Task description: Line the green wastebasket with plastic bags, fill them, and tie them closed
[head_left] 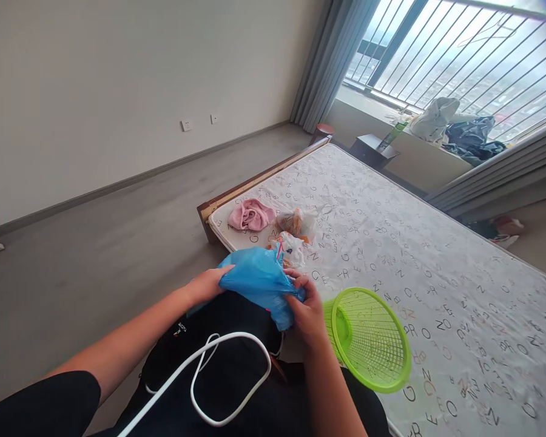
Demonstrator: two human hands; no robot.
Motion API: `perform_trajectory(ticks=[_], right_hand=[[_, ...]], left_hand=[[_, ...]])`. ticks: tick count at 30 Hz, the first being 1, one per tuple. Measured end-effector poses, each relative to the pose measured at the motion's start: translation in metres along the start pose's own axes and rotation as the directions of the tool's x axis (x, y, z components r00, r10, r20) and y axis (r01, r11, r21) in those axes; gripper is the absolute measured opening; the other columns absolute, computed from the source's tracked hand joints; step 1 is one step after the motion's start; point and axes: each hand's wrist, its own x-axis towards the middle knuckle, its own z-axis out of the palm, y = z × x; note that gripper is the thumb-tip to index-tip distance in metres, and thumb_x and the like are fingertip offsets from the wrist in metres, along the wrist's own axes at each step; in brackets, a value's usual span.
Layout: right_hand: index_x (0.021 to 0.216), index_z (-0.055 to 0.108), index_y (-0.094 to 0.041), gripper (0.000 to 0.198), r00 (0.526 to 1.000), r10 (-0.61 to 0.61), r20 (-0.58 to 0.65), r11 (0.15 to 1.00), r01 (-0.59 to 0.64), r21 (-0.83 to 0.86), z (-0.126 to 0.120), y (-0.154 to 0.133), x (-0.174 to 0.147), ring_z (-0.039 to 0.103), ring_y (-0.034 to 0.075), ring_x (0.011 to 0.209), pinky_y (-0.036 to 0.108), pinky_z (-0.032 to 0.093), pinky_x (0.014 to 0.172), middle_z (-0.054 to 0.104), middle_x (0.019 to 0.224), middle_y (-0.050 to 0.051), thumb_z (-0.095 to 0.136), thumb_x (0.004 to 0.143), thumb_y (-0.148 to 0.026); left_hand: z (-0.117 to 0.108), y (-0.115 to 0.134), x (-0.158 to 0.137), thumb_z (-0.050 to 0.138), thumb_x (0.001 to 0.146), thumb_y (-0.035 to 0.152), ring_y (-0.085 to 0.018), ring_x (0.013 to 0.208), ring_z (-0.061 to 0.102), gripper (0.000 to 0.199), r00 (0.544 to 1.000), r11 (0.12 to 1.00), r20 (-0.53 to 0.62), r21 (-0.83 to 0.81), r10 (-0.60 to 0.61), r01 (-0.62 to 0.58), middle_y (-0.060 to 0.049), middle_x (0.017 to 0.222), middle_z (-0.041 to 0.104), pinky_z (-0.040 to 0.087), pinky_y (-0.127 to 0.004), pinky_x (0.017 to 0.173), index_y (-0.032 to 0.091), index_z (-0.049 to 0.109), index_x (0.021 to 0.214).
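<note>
Both my hands grip a thin blue plastic bag (257,276) in front of my lap. My left hand (210,283) is closed on its left edge, with the fingers partly hidden by the plastic. My right hand (307,306) pinches the gathered right side between thumb and fingers. A red strip shows at the bag's upper edge. Close to my right forearm, a green mesh wastebasket (368,340) lies tipped on its side on the mattress. Just beyond the bag are crumpled white and orange wrappers (291,249).
On the letter-printed mattress (382,243) lie a pink cloth (252,215) and a clear plastic bag (300,223) with brownish contents. A white cable (236,335) loops over my lap. Near the window stand a dark nightstand (373,150) and a red-topped stool (323,130). Bags (437,118) sit on the sill.
</note>
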Motion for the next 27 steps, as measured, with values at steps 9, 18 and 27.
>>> perform_trajectory(ticks=[9,18,27], right_hand=[[0.122,0.07,-0.027,0.045,0.965,0.127,-0.23,0.73,-0.248,-0.637,-0.099,-0.029,-0.03,0.062,0.022,0.077,0.033,0.048,0.071,0.069,0.094,0.003,0.07,0.081,-0.045],[0.067,0.069,-0.022,0.024,0.928,0.331,0.172,0.66,-0.097,-0.745,-0.107,-0.026,-0.062,0.064,0.025,0.084,0.036,0.051,0.082,0.071,0.089,0.007,0.074,0.08,-0.043],[0.094,0.069,-0.026,0.014,0.94,0.335,-0.057,0.776,-0.31,-0.55,-0.126,-0.028,-0.077,0.068,0.025,0.093,0.035,0.053,0.084,0.074,0.103,0.004,0.065,0.082,-0.033]], left_hand=[[-0.036,0.019,-0.001,0.054,0.083,0.024,-0.027,0.102,0.064,0.018,0.986,0.974,0.109,0.177,0.127,-0.144,-0.008,0.108,0.07,0.046,-0.034,0.094,0.023,0.068,0.093],[-0.05,0.041,-0.011,0.077,0.069,0.029,-0.023,0.085,0.062,0.037,0.937,0.979,0.342,0.161,0.064,-0.126,-0.001,0.093,0.071,0.043,-0.027,0.076,0.029,0.075,0.106],[-0.047,0.017,-0.006,0.067,0.077,0.031,-0.022,0.077,0.061,0.016,0.976,0.989,0.191,-0.084,-0.101,0.119,-0.003,0.081,0.067,0.046,-0.028,0.067,0.022,0.069,0.089]])
